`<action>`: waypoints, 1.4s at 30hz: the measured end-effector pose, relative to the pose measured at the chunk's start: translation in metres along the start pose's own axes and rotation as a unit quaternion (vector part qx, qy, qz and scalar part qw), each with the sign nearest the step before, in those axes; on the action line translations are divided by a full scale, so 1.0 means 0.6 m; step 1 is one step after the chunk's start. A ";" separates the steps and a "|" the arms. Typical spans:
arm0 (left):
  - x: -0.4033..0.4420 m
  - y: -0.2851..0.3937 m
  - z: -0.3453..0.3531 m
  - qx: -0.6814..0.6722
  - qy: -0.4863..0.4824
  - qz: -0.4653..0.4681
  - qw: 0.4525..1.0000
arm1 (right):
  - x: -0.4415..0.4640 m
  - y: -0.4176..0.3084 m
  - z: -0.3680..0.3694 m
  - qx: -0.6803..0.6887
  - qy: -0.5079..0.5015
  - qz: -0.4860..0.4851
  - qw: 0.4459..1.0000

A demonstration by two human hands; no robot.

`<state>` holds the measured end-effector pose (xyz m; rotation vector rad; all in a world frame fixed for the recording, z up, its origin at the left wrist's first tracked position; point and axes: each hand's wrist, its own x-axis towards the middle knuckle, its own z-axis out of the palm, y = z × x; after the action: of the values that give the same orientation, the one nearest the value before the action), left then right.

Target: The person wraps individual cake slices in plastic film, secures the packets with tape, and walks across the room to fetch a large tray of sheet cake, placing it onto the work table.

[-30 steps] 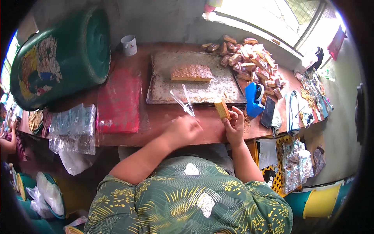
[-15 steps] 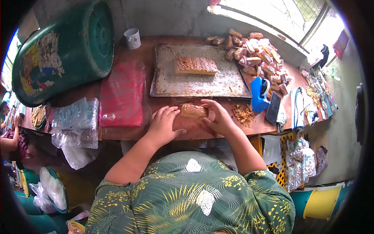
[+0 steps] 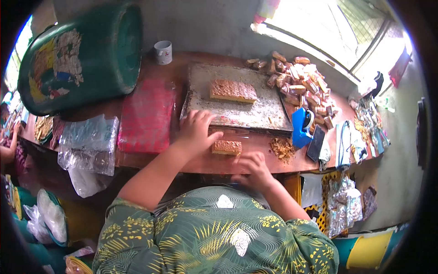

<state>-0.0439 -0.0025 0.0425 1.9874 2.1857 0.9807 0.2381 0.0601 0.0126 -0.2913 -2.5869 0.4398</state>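
Note:
A small cake slice (image 3: 226, 147) lies on the brown table between my hands, with what looks like clear film around it. My left hand (image 3: 197, 131) is above and left of the slice, near the tray's front edge, fingers apart and holding nothing visible. Just right of and below the slice is my right hand (image 3: 251, 168), its fingers bent and blurred; whether they hold anything is unclear. A larger cake block (image 3: 233, 90) rests on the worn metal tray (image 3: 200, 73) beyond.
Many wrapped slices (image 3: 299, 82) are piled at the back right. Nearby are a blue tape dispenser (image 3: 299, 128), a phone (image 3: 315, 144) and crumbs (image 3: 283, 150). Leftward lie red plastic sheets (image 3: 148, 116), clear bags (image 3: 89, 137), a mug (image 3: 163, 52) and a green bin (image 3: 82, 59). A co-worker's arm (image 3: 9, 148) shows far left.
My left hand has moved up toward the tray. My right hand has come off the slice and moved down toward the table's front edge. The slice now lies free of both hands.

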 end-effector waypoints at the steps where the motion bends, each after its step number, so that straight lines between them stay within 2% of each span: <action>1: 0.020 -0.002 0.007 0.013 0.029 0.018 0.999 | -0.008 -0.017 0.003 -0.005 -0.034 -0.014 0.999; 2: 0.037 -0.006 0.015 0.027 0.057 0.038 0.997 | -0.013 -0.031 0.005 -0.048 -0.064 -0.017 0.997; 5: 0.078 -0.026 0.060 0.091 0.021 0.064 0.994 | -0.004 -0.025 -0.001 -0.047 -0.077 -0.023 0.996; 7: 0.096 -0.018 0.048 0.077 -0.071 0.078 0.992 | 0.011 -0.012 -0.010 -0.009 -0.097 -0.011 0.995; 8: 0.100 -0.014 0.045 0.068 -0.118 0.085 0.987 | 0.019 -0.007 -0.018 -0.031 -0.076 -0.012 0.997; 9: 0.092 0.001 0.033 0.053 -0.090 0.105 0.989 | 0.033 -0.009 -0.031 -0.050 -0.053 -0.011 0.997; 10: 0.090 0.012 0.024 0.029 -0.110 0.092 0.989 | 0.049 -0.012 -0.042 -0.069 -0.028 -0.007 0.997; 12: 0.081 0.031 0.010 -0.021 -0.155 0.067 0.985 | 0.094 -0.023 -0.063 -0.104 0.082 -0.039 0.990; 13: 0.072 0.037 0.000 -0.059 -0.138 0.099 0.984 | 0.111 -0.031 -0.072 -0.126 0.086 -0.029 0.988; 14: 0.064 0.043 -0.009 -0.105 -0.159 0.086 0.978 | 0.125 -0.033 -0.077 -0.149 0.092 -0.019 0.984; 16: 0.046 0.055 -0.029 -0.197 -0.195 0.058 0.959 | 0.133 0.011 -0.063 -0.092 0.050 -0.012 0.994; 17: 0.042 0.064 -0.040 -0.124 -0.213 0.078 0.966 | 0.134 0.029 -0.055 -0.063 0.029 -0.010 0.998; 20: 0.005 0.068 -0.035 -0.050 -0.135 0.142 0.979 | 0.127 0.034 -0.038 0.052 0.000 0.115 0.992; 21: 0.003 0.065 -0.023 0.038 -0.118 0.160 0.979 | 0.139 -0.001 -0.045 0.096 0.032 0.141 0.985; 24: 0.005 0.058 0.000 0.115 -0.138 0.148 0.973 | 0.127 0.014 -0.031 0.047 0.032 0.073 0.996; 25: 0.002 0.059 0.000 0.091 -0.127 0.143 0.977 | 0.117 0.028 -0.020 0.017 0.026 0.062 0.998; 28: -0.005 0.054 0.008 0.044 -0.118 0.124 0.984 | 0.095 0.038 -0.012 0.046 -0.005 0.139 0.989; 30: -0.006 0.044 0.021 0.051 -0.145 0.101 0.983 | 0.090 0.039 -0.010 0.043 0.011 0.134 0.990; 32: -0.011 0.040 0.022 0.027 -0.130 0.080 0.988 | 0.090 0.027 -0.015 0.073 0.023 0.144 0.987; 33: -0.016 0.039 0.021 0.014 -0.124 0.068 0.990 | 0.081 0.036 -0.006 0.122 0.044 0.205 0.970; 35: -0.030 0.022 0.017 -0.144 -0.071 -0.027 0.987 | 0.060 0.066 0.018 0.219 0.082 0.321 0.918; 36: -0.037 0.012 0.016 -0.221 -0.044 -0.073 0.972 | 0.057 0.069 0.020 0.272 0.093 0.333 0.898; 37: -0.042 0.004 0.018 -0.344 -0.023 -0.141 0.928 | 0.053 0.071 0.022 0.325 0.105 0.345 0.874; 38: -0.047 -0.012 0.025 -0.355 -0.059 -0.134 0.923 | 0.049 0.072 0.024 0.377 0.116 0.356 0.847; 41: -0.048 -0.047 0.036 -0.400 -0.149 -0.088 0.900 | 0.042 0.086 0.028 0.351 0.088 0.321 0.875; 42: -0.049 -0.044 0.036 -0.420 -0.146 -0.113 0.889 | 0.040 0.089 0.027 0.346 0.076 0.312 0.882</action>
<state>-0.0525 -0.0195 0.0016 1.3250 1.4082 1.2033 0.2161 0.1124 -0.0094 -0.8492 -1.9564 1.4507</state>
